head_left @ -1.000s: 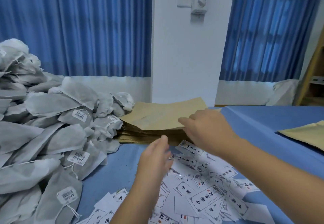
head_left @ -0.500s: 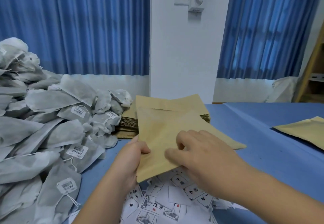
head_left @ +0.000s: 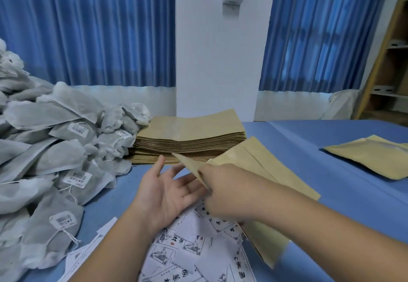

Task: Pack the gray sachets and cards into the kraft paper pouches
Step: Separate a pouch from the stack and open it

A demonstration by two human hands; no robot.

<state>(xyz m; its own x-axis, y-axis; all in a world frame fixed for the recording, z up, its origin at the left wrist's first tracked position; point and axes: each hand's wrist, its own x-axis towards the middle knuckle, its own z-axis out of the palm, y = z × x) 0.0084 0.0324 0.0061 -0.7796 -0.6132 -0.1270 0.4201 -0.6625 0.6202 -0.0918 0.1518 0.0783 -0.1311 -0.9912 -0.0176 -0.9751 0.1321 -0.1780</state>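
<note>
My right hand [head_left: 227,190] grips a kraft paper pouch [head_left: 260,167] by its edge and holds it tilted above the blue table. My left hand [head_left: 167,189] is just left of it, palm up, fingers spread, holding nothing, fingertips near the pouch's lower edge. A thick stack of kraft pouches [head_left: 189,136] lies behind the hands. Gray sachets [head_left: 57,160] with white barcode tags are heaped on the left. White printed cards [head_left: 187,250] are scattered on the table under my forearms.
A filled kraft pouch [head_left: 371,156] lies on the blue table [head_left: 309,149] at the right. Blue curtains and a white wall pillar stand behind the table. A wooden shelf [head_left: 388,65] is at the far right.
The pouch, pulled off the stack and held by both hands half a second ago, has swung to the right in my right hand. My left hand has let go and opened.
</note>
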